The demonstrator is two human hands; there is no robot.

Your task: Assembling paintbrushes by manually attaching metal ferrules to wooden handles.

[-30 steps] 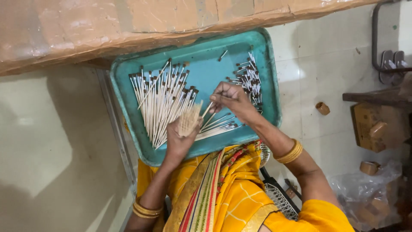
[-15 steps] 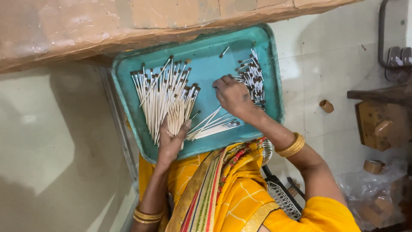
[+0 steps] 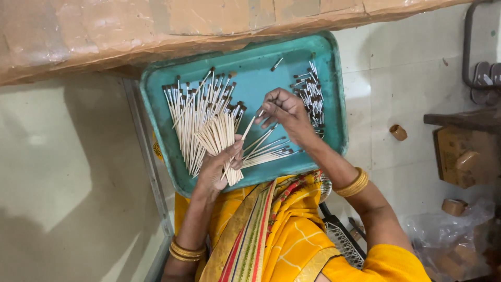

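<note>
A teal tray [image 3: 334,94] rests on my lap and holds several thin white sticks with dark tips. A big heap of sticks [image 3: 195,112] lies on its left side, a smaller heap [image 3: 312,96] on the right, and a fanned group [image 3: 269,152] near the front. My left hand [image 3: 216,167] grips a bundle of sticks [image 3: 222,141] fanned upward. My right hand [image 3: 284,112] pinches one single stick [image 3: 249,127] by its dark end, slanting down toward the bundle.
A brown board [image 3: 156,26] spans the top, just past the tray. Pale tiled floor lies to the right with a small brown cylinder [image 3: 398,132], a wooden block [image 3: 462,154], tape rolls [image 3: 453,206] and a clear plastic bag [image 3: 443,240].
My right hand lifted off the sticks on the tray and now holds one stick. My left hand has turned the bundle up so it fans out more.
</note>
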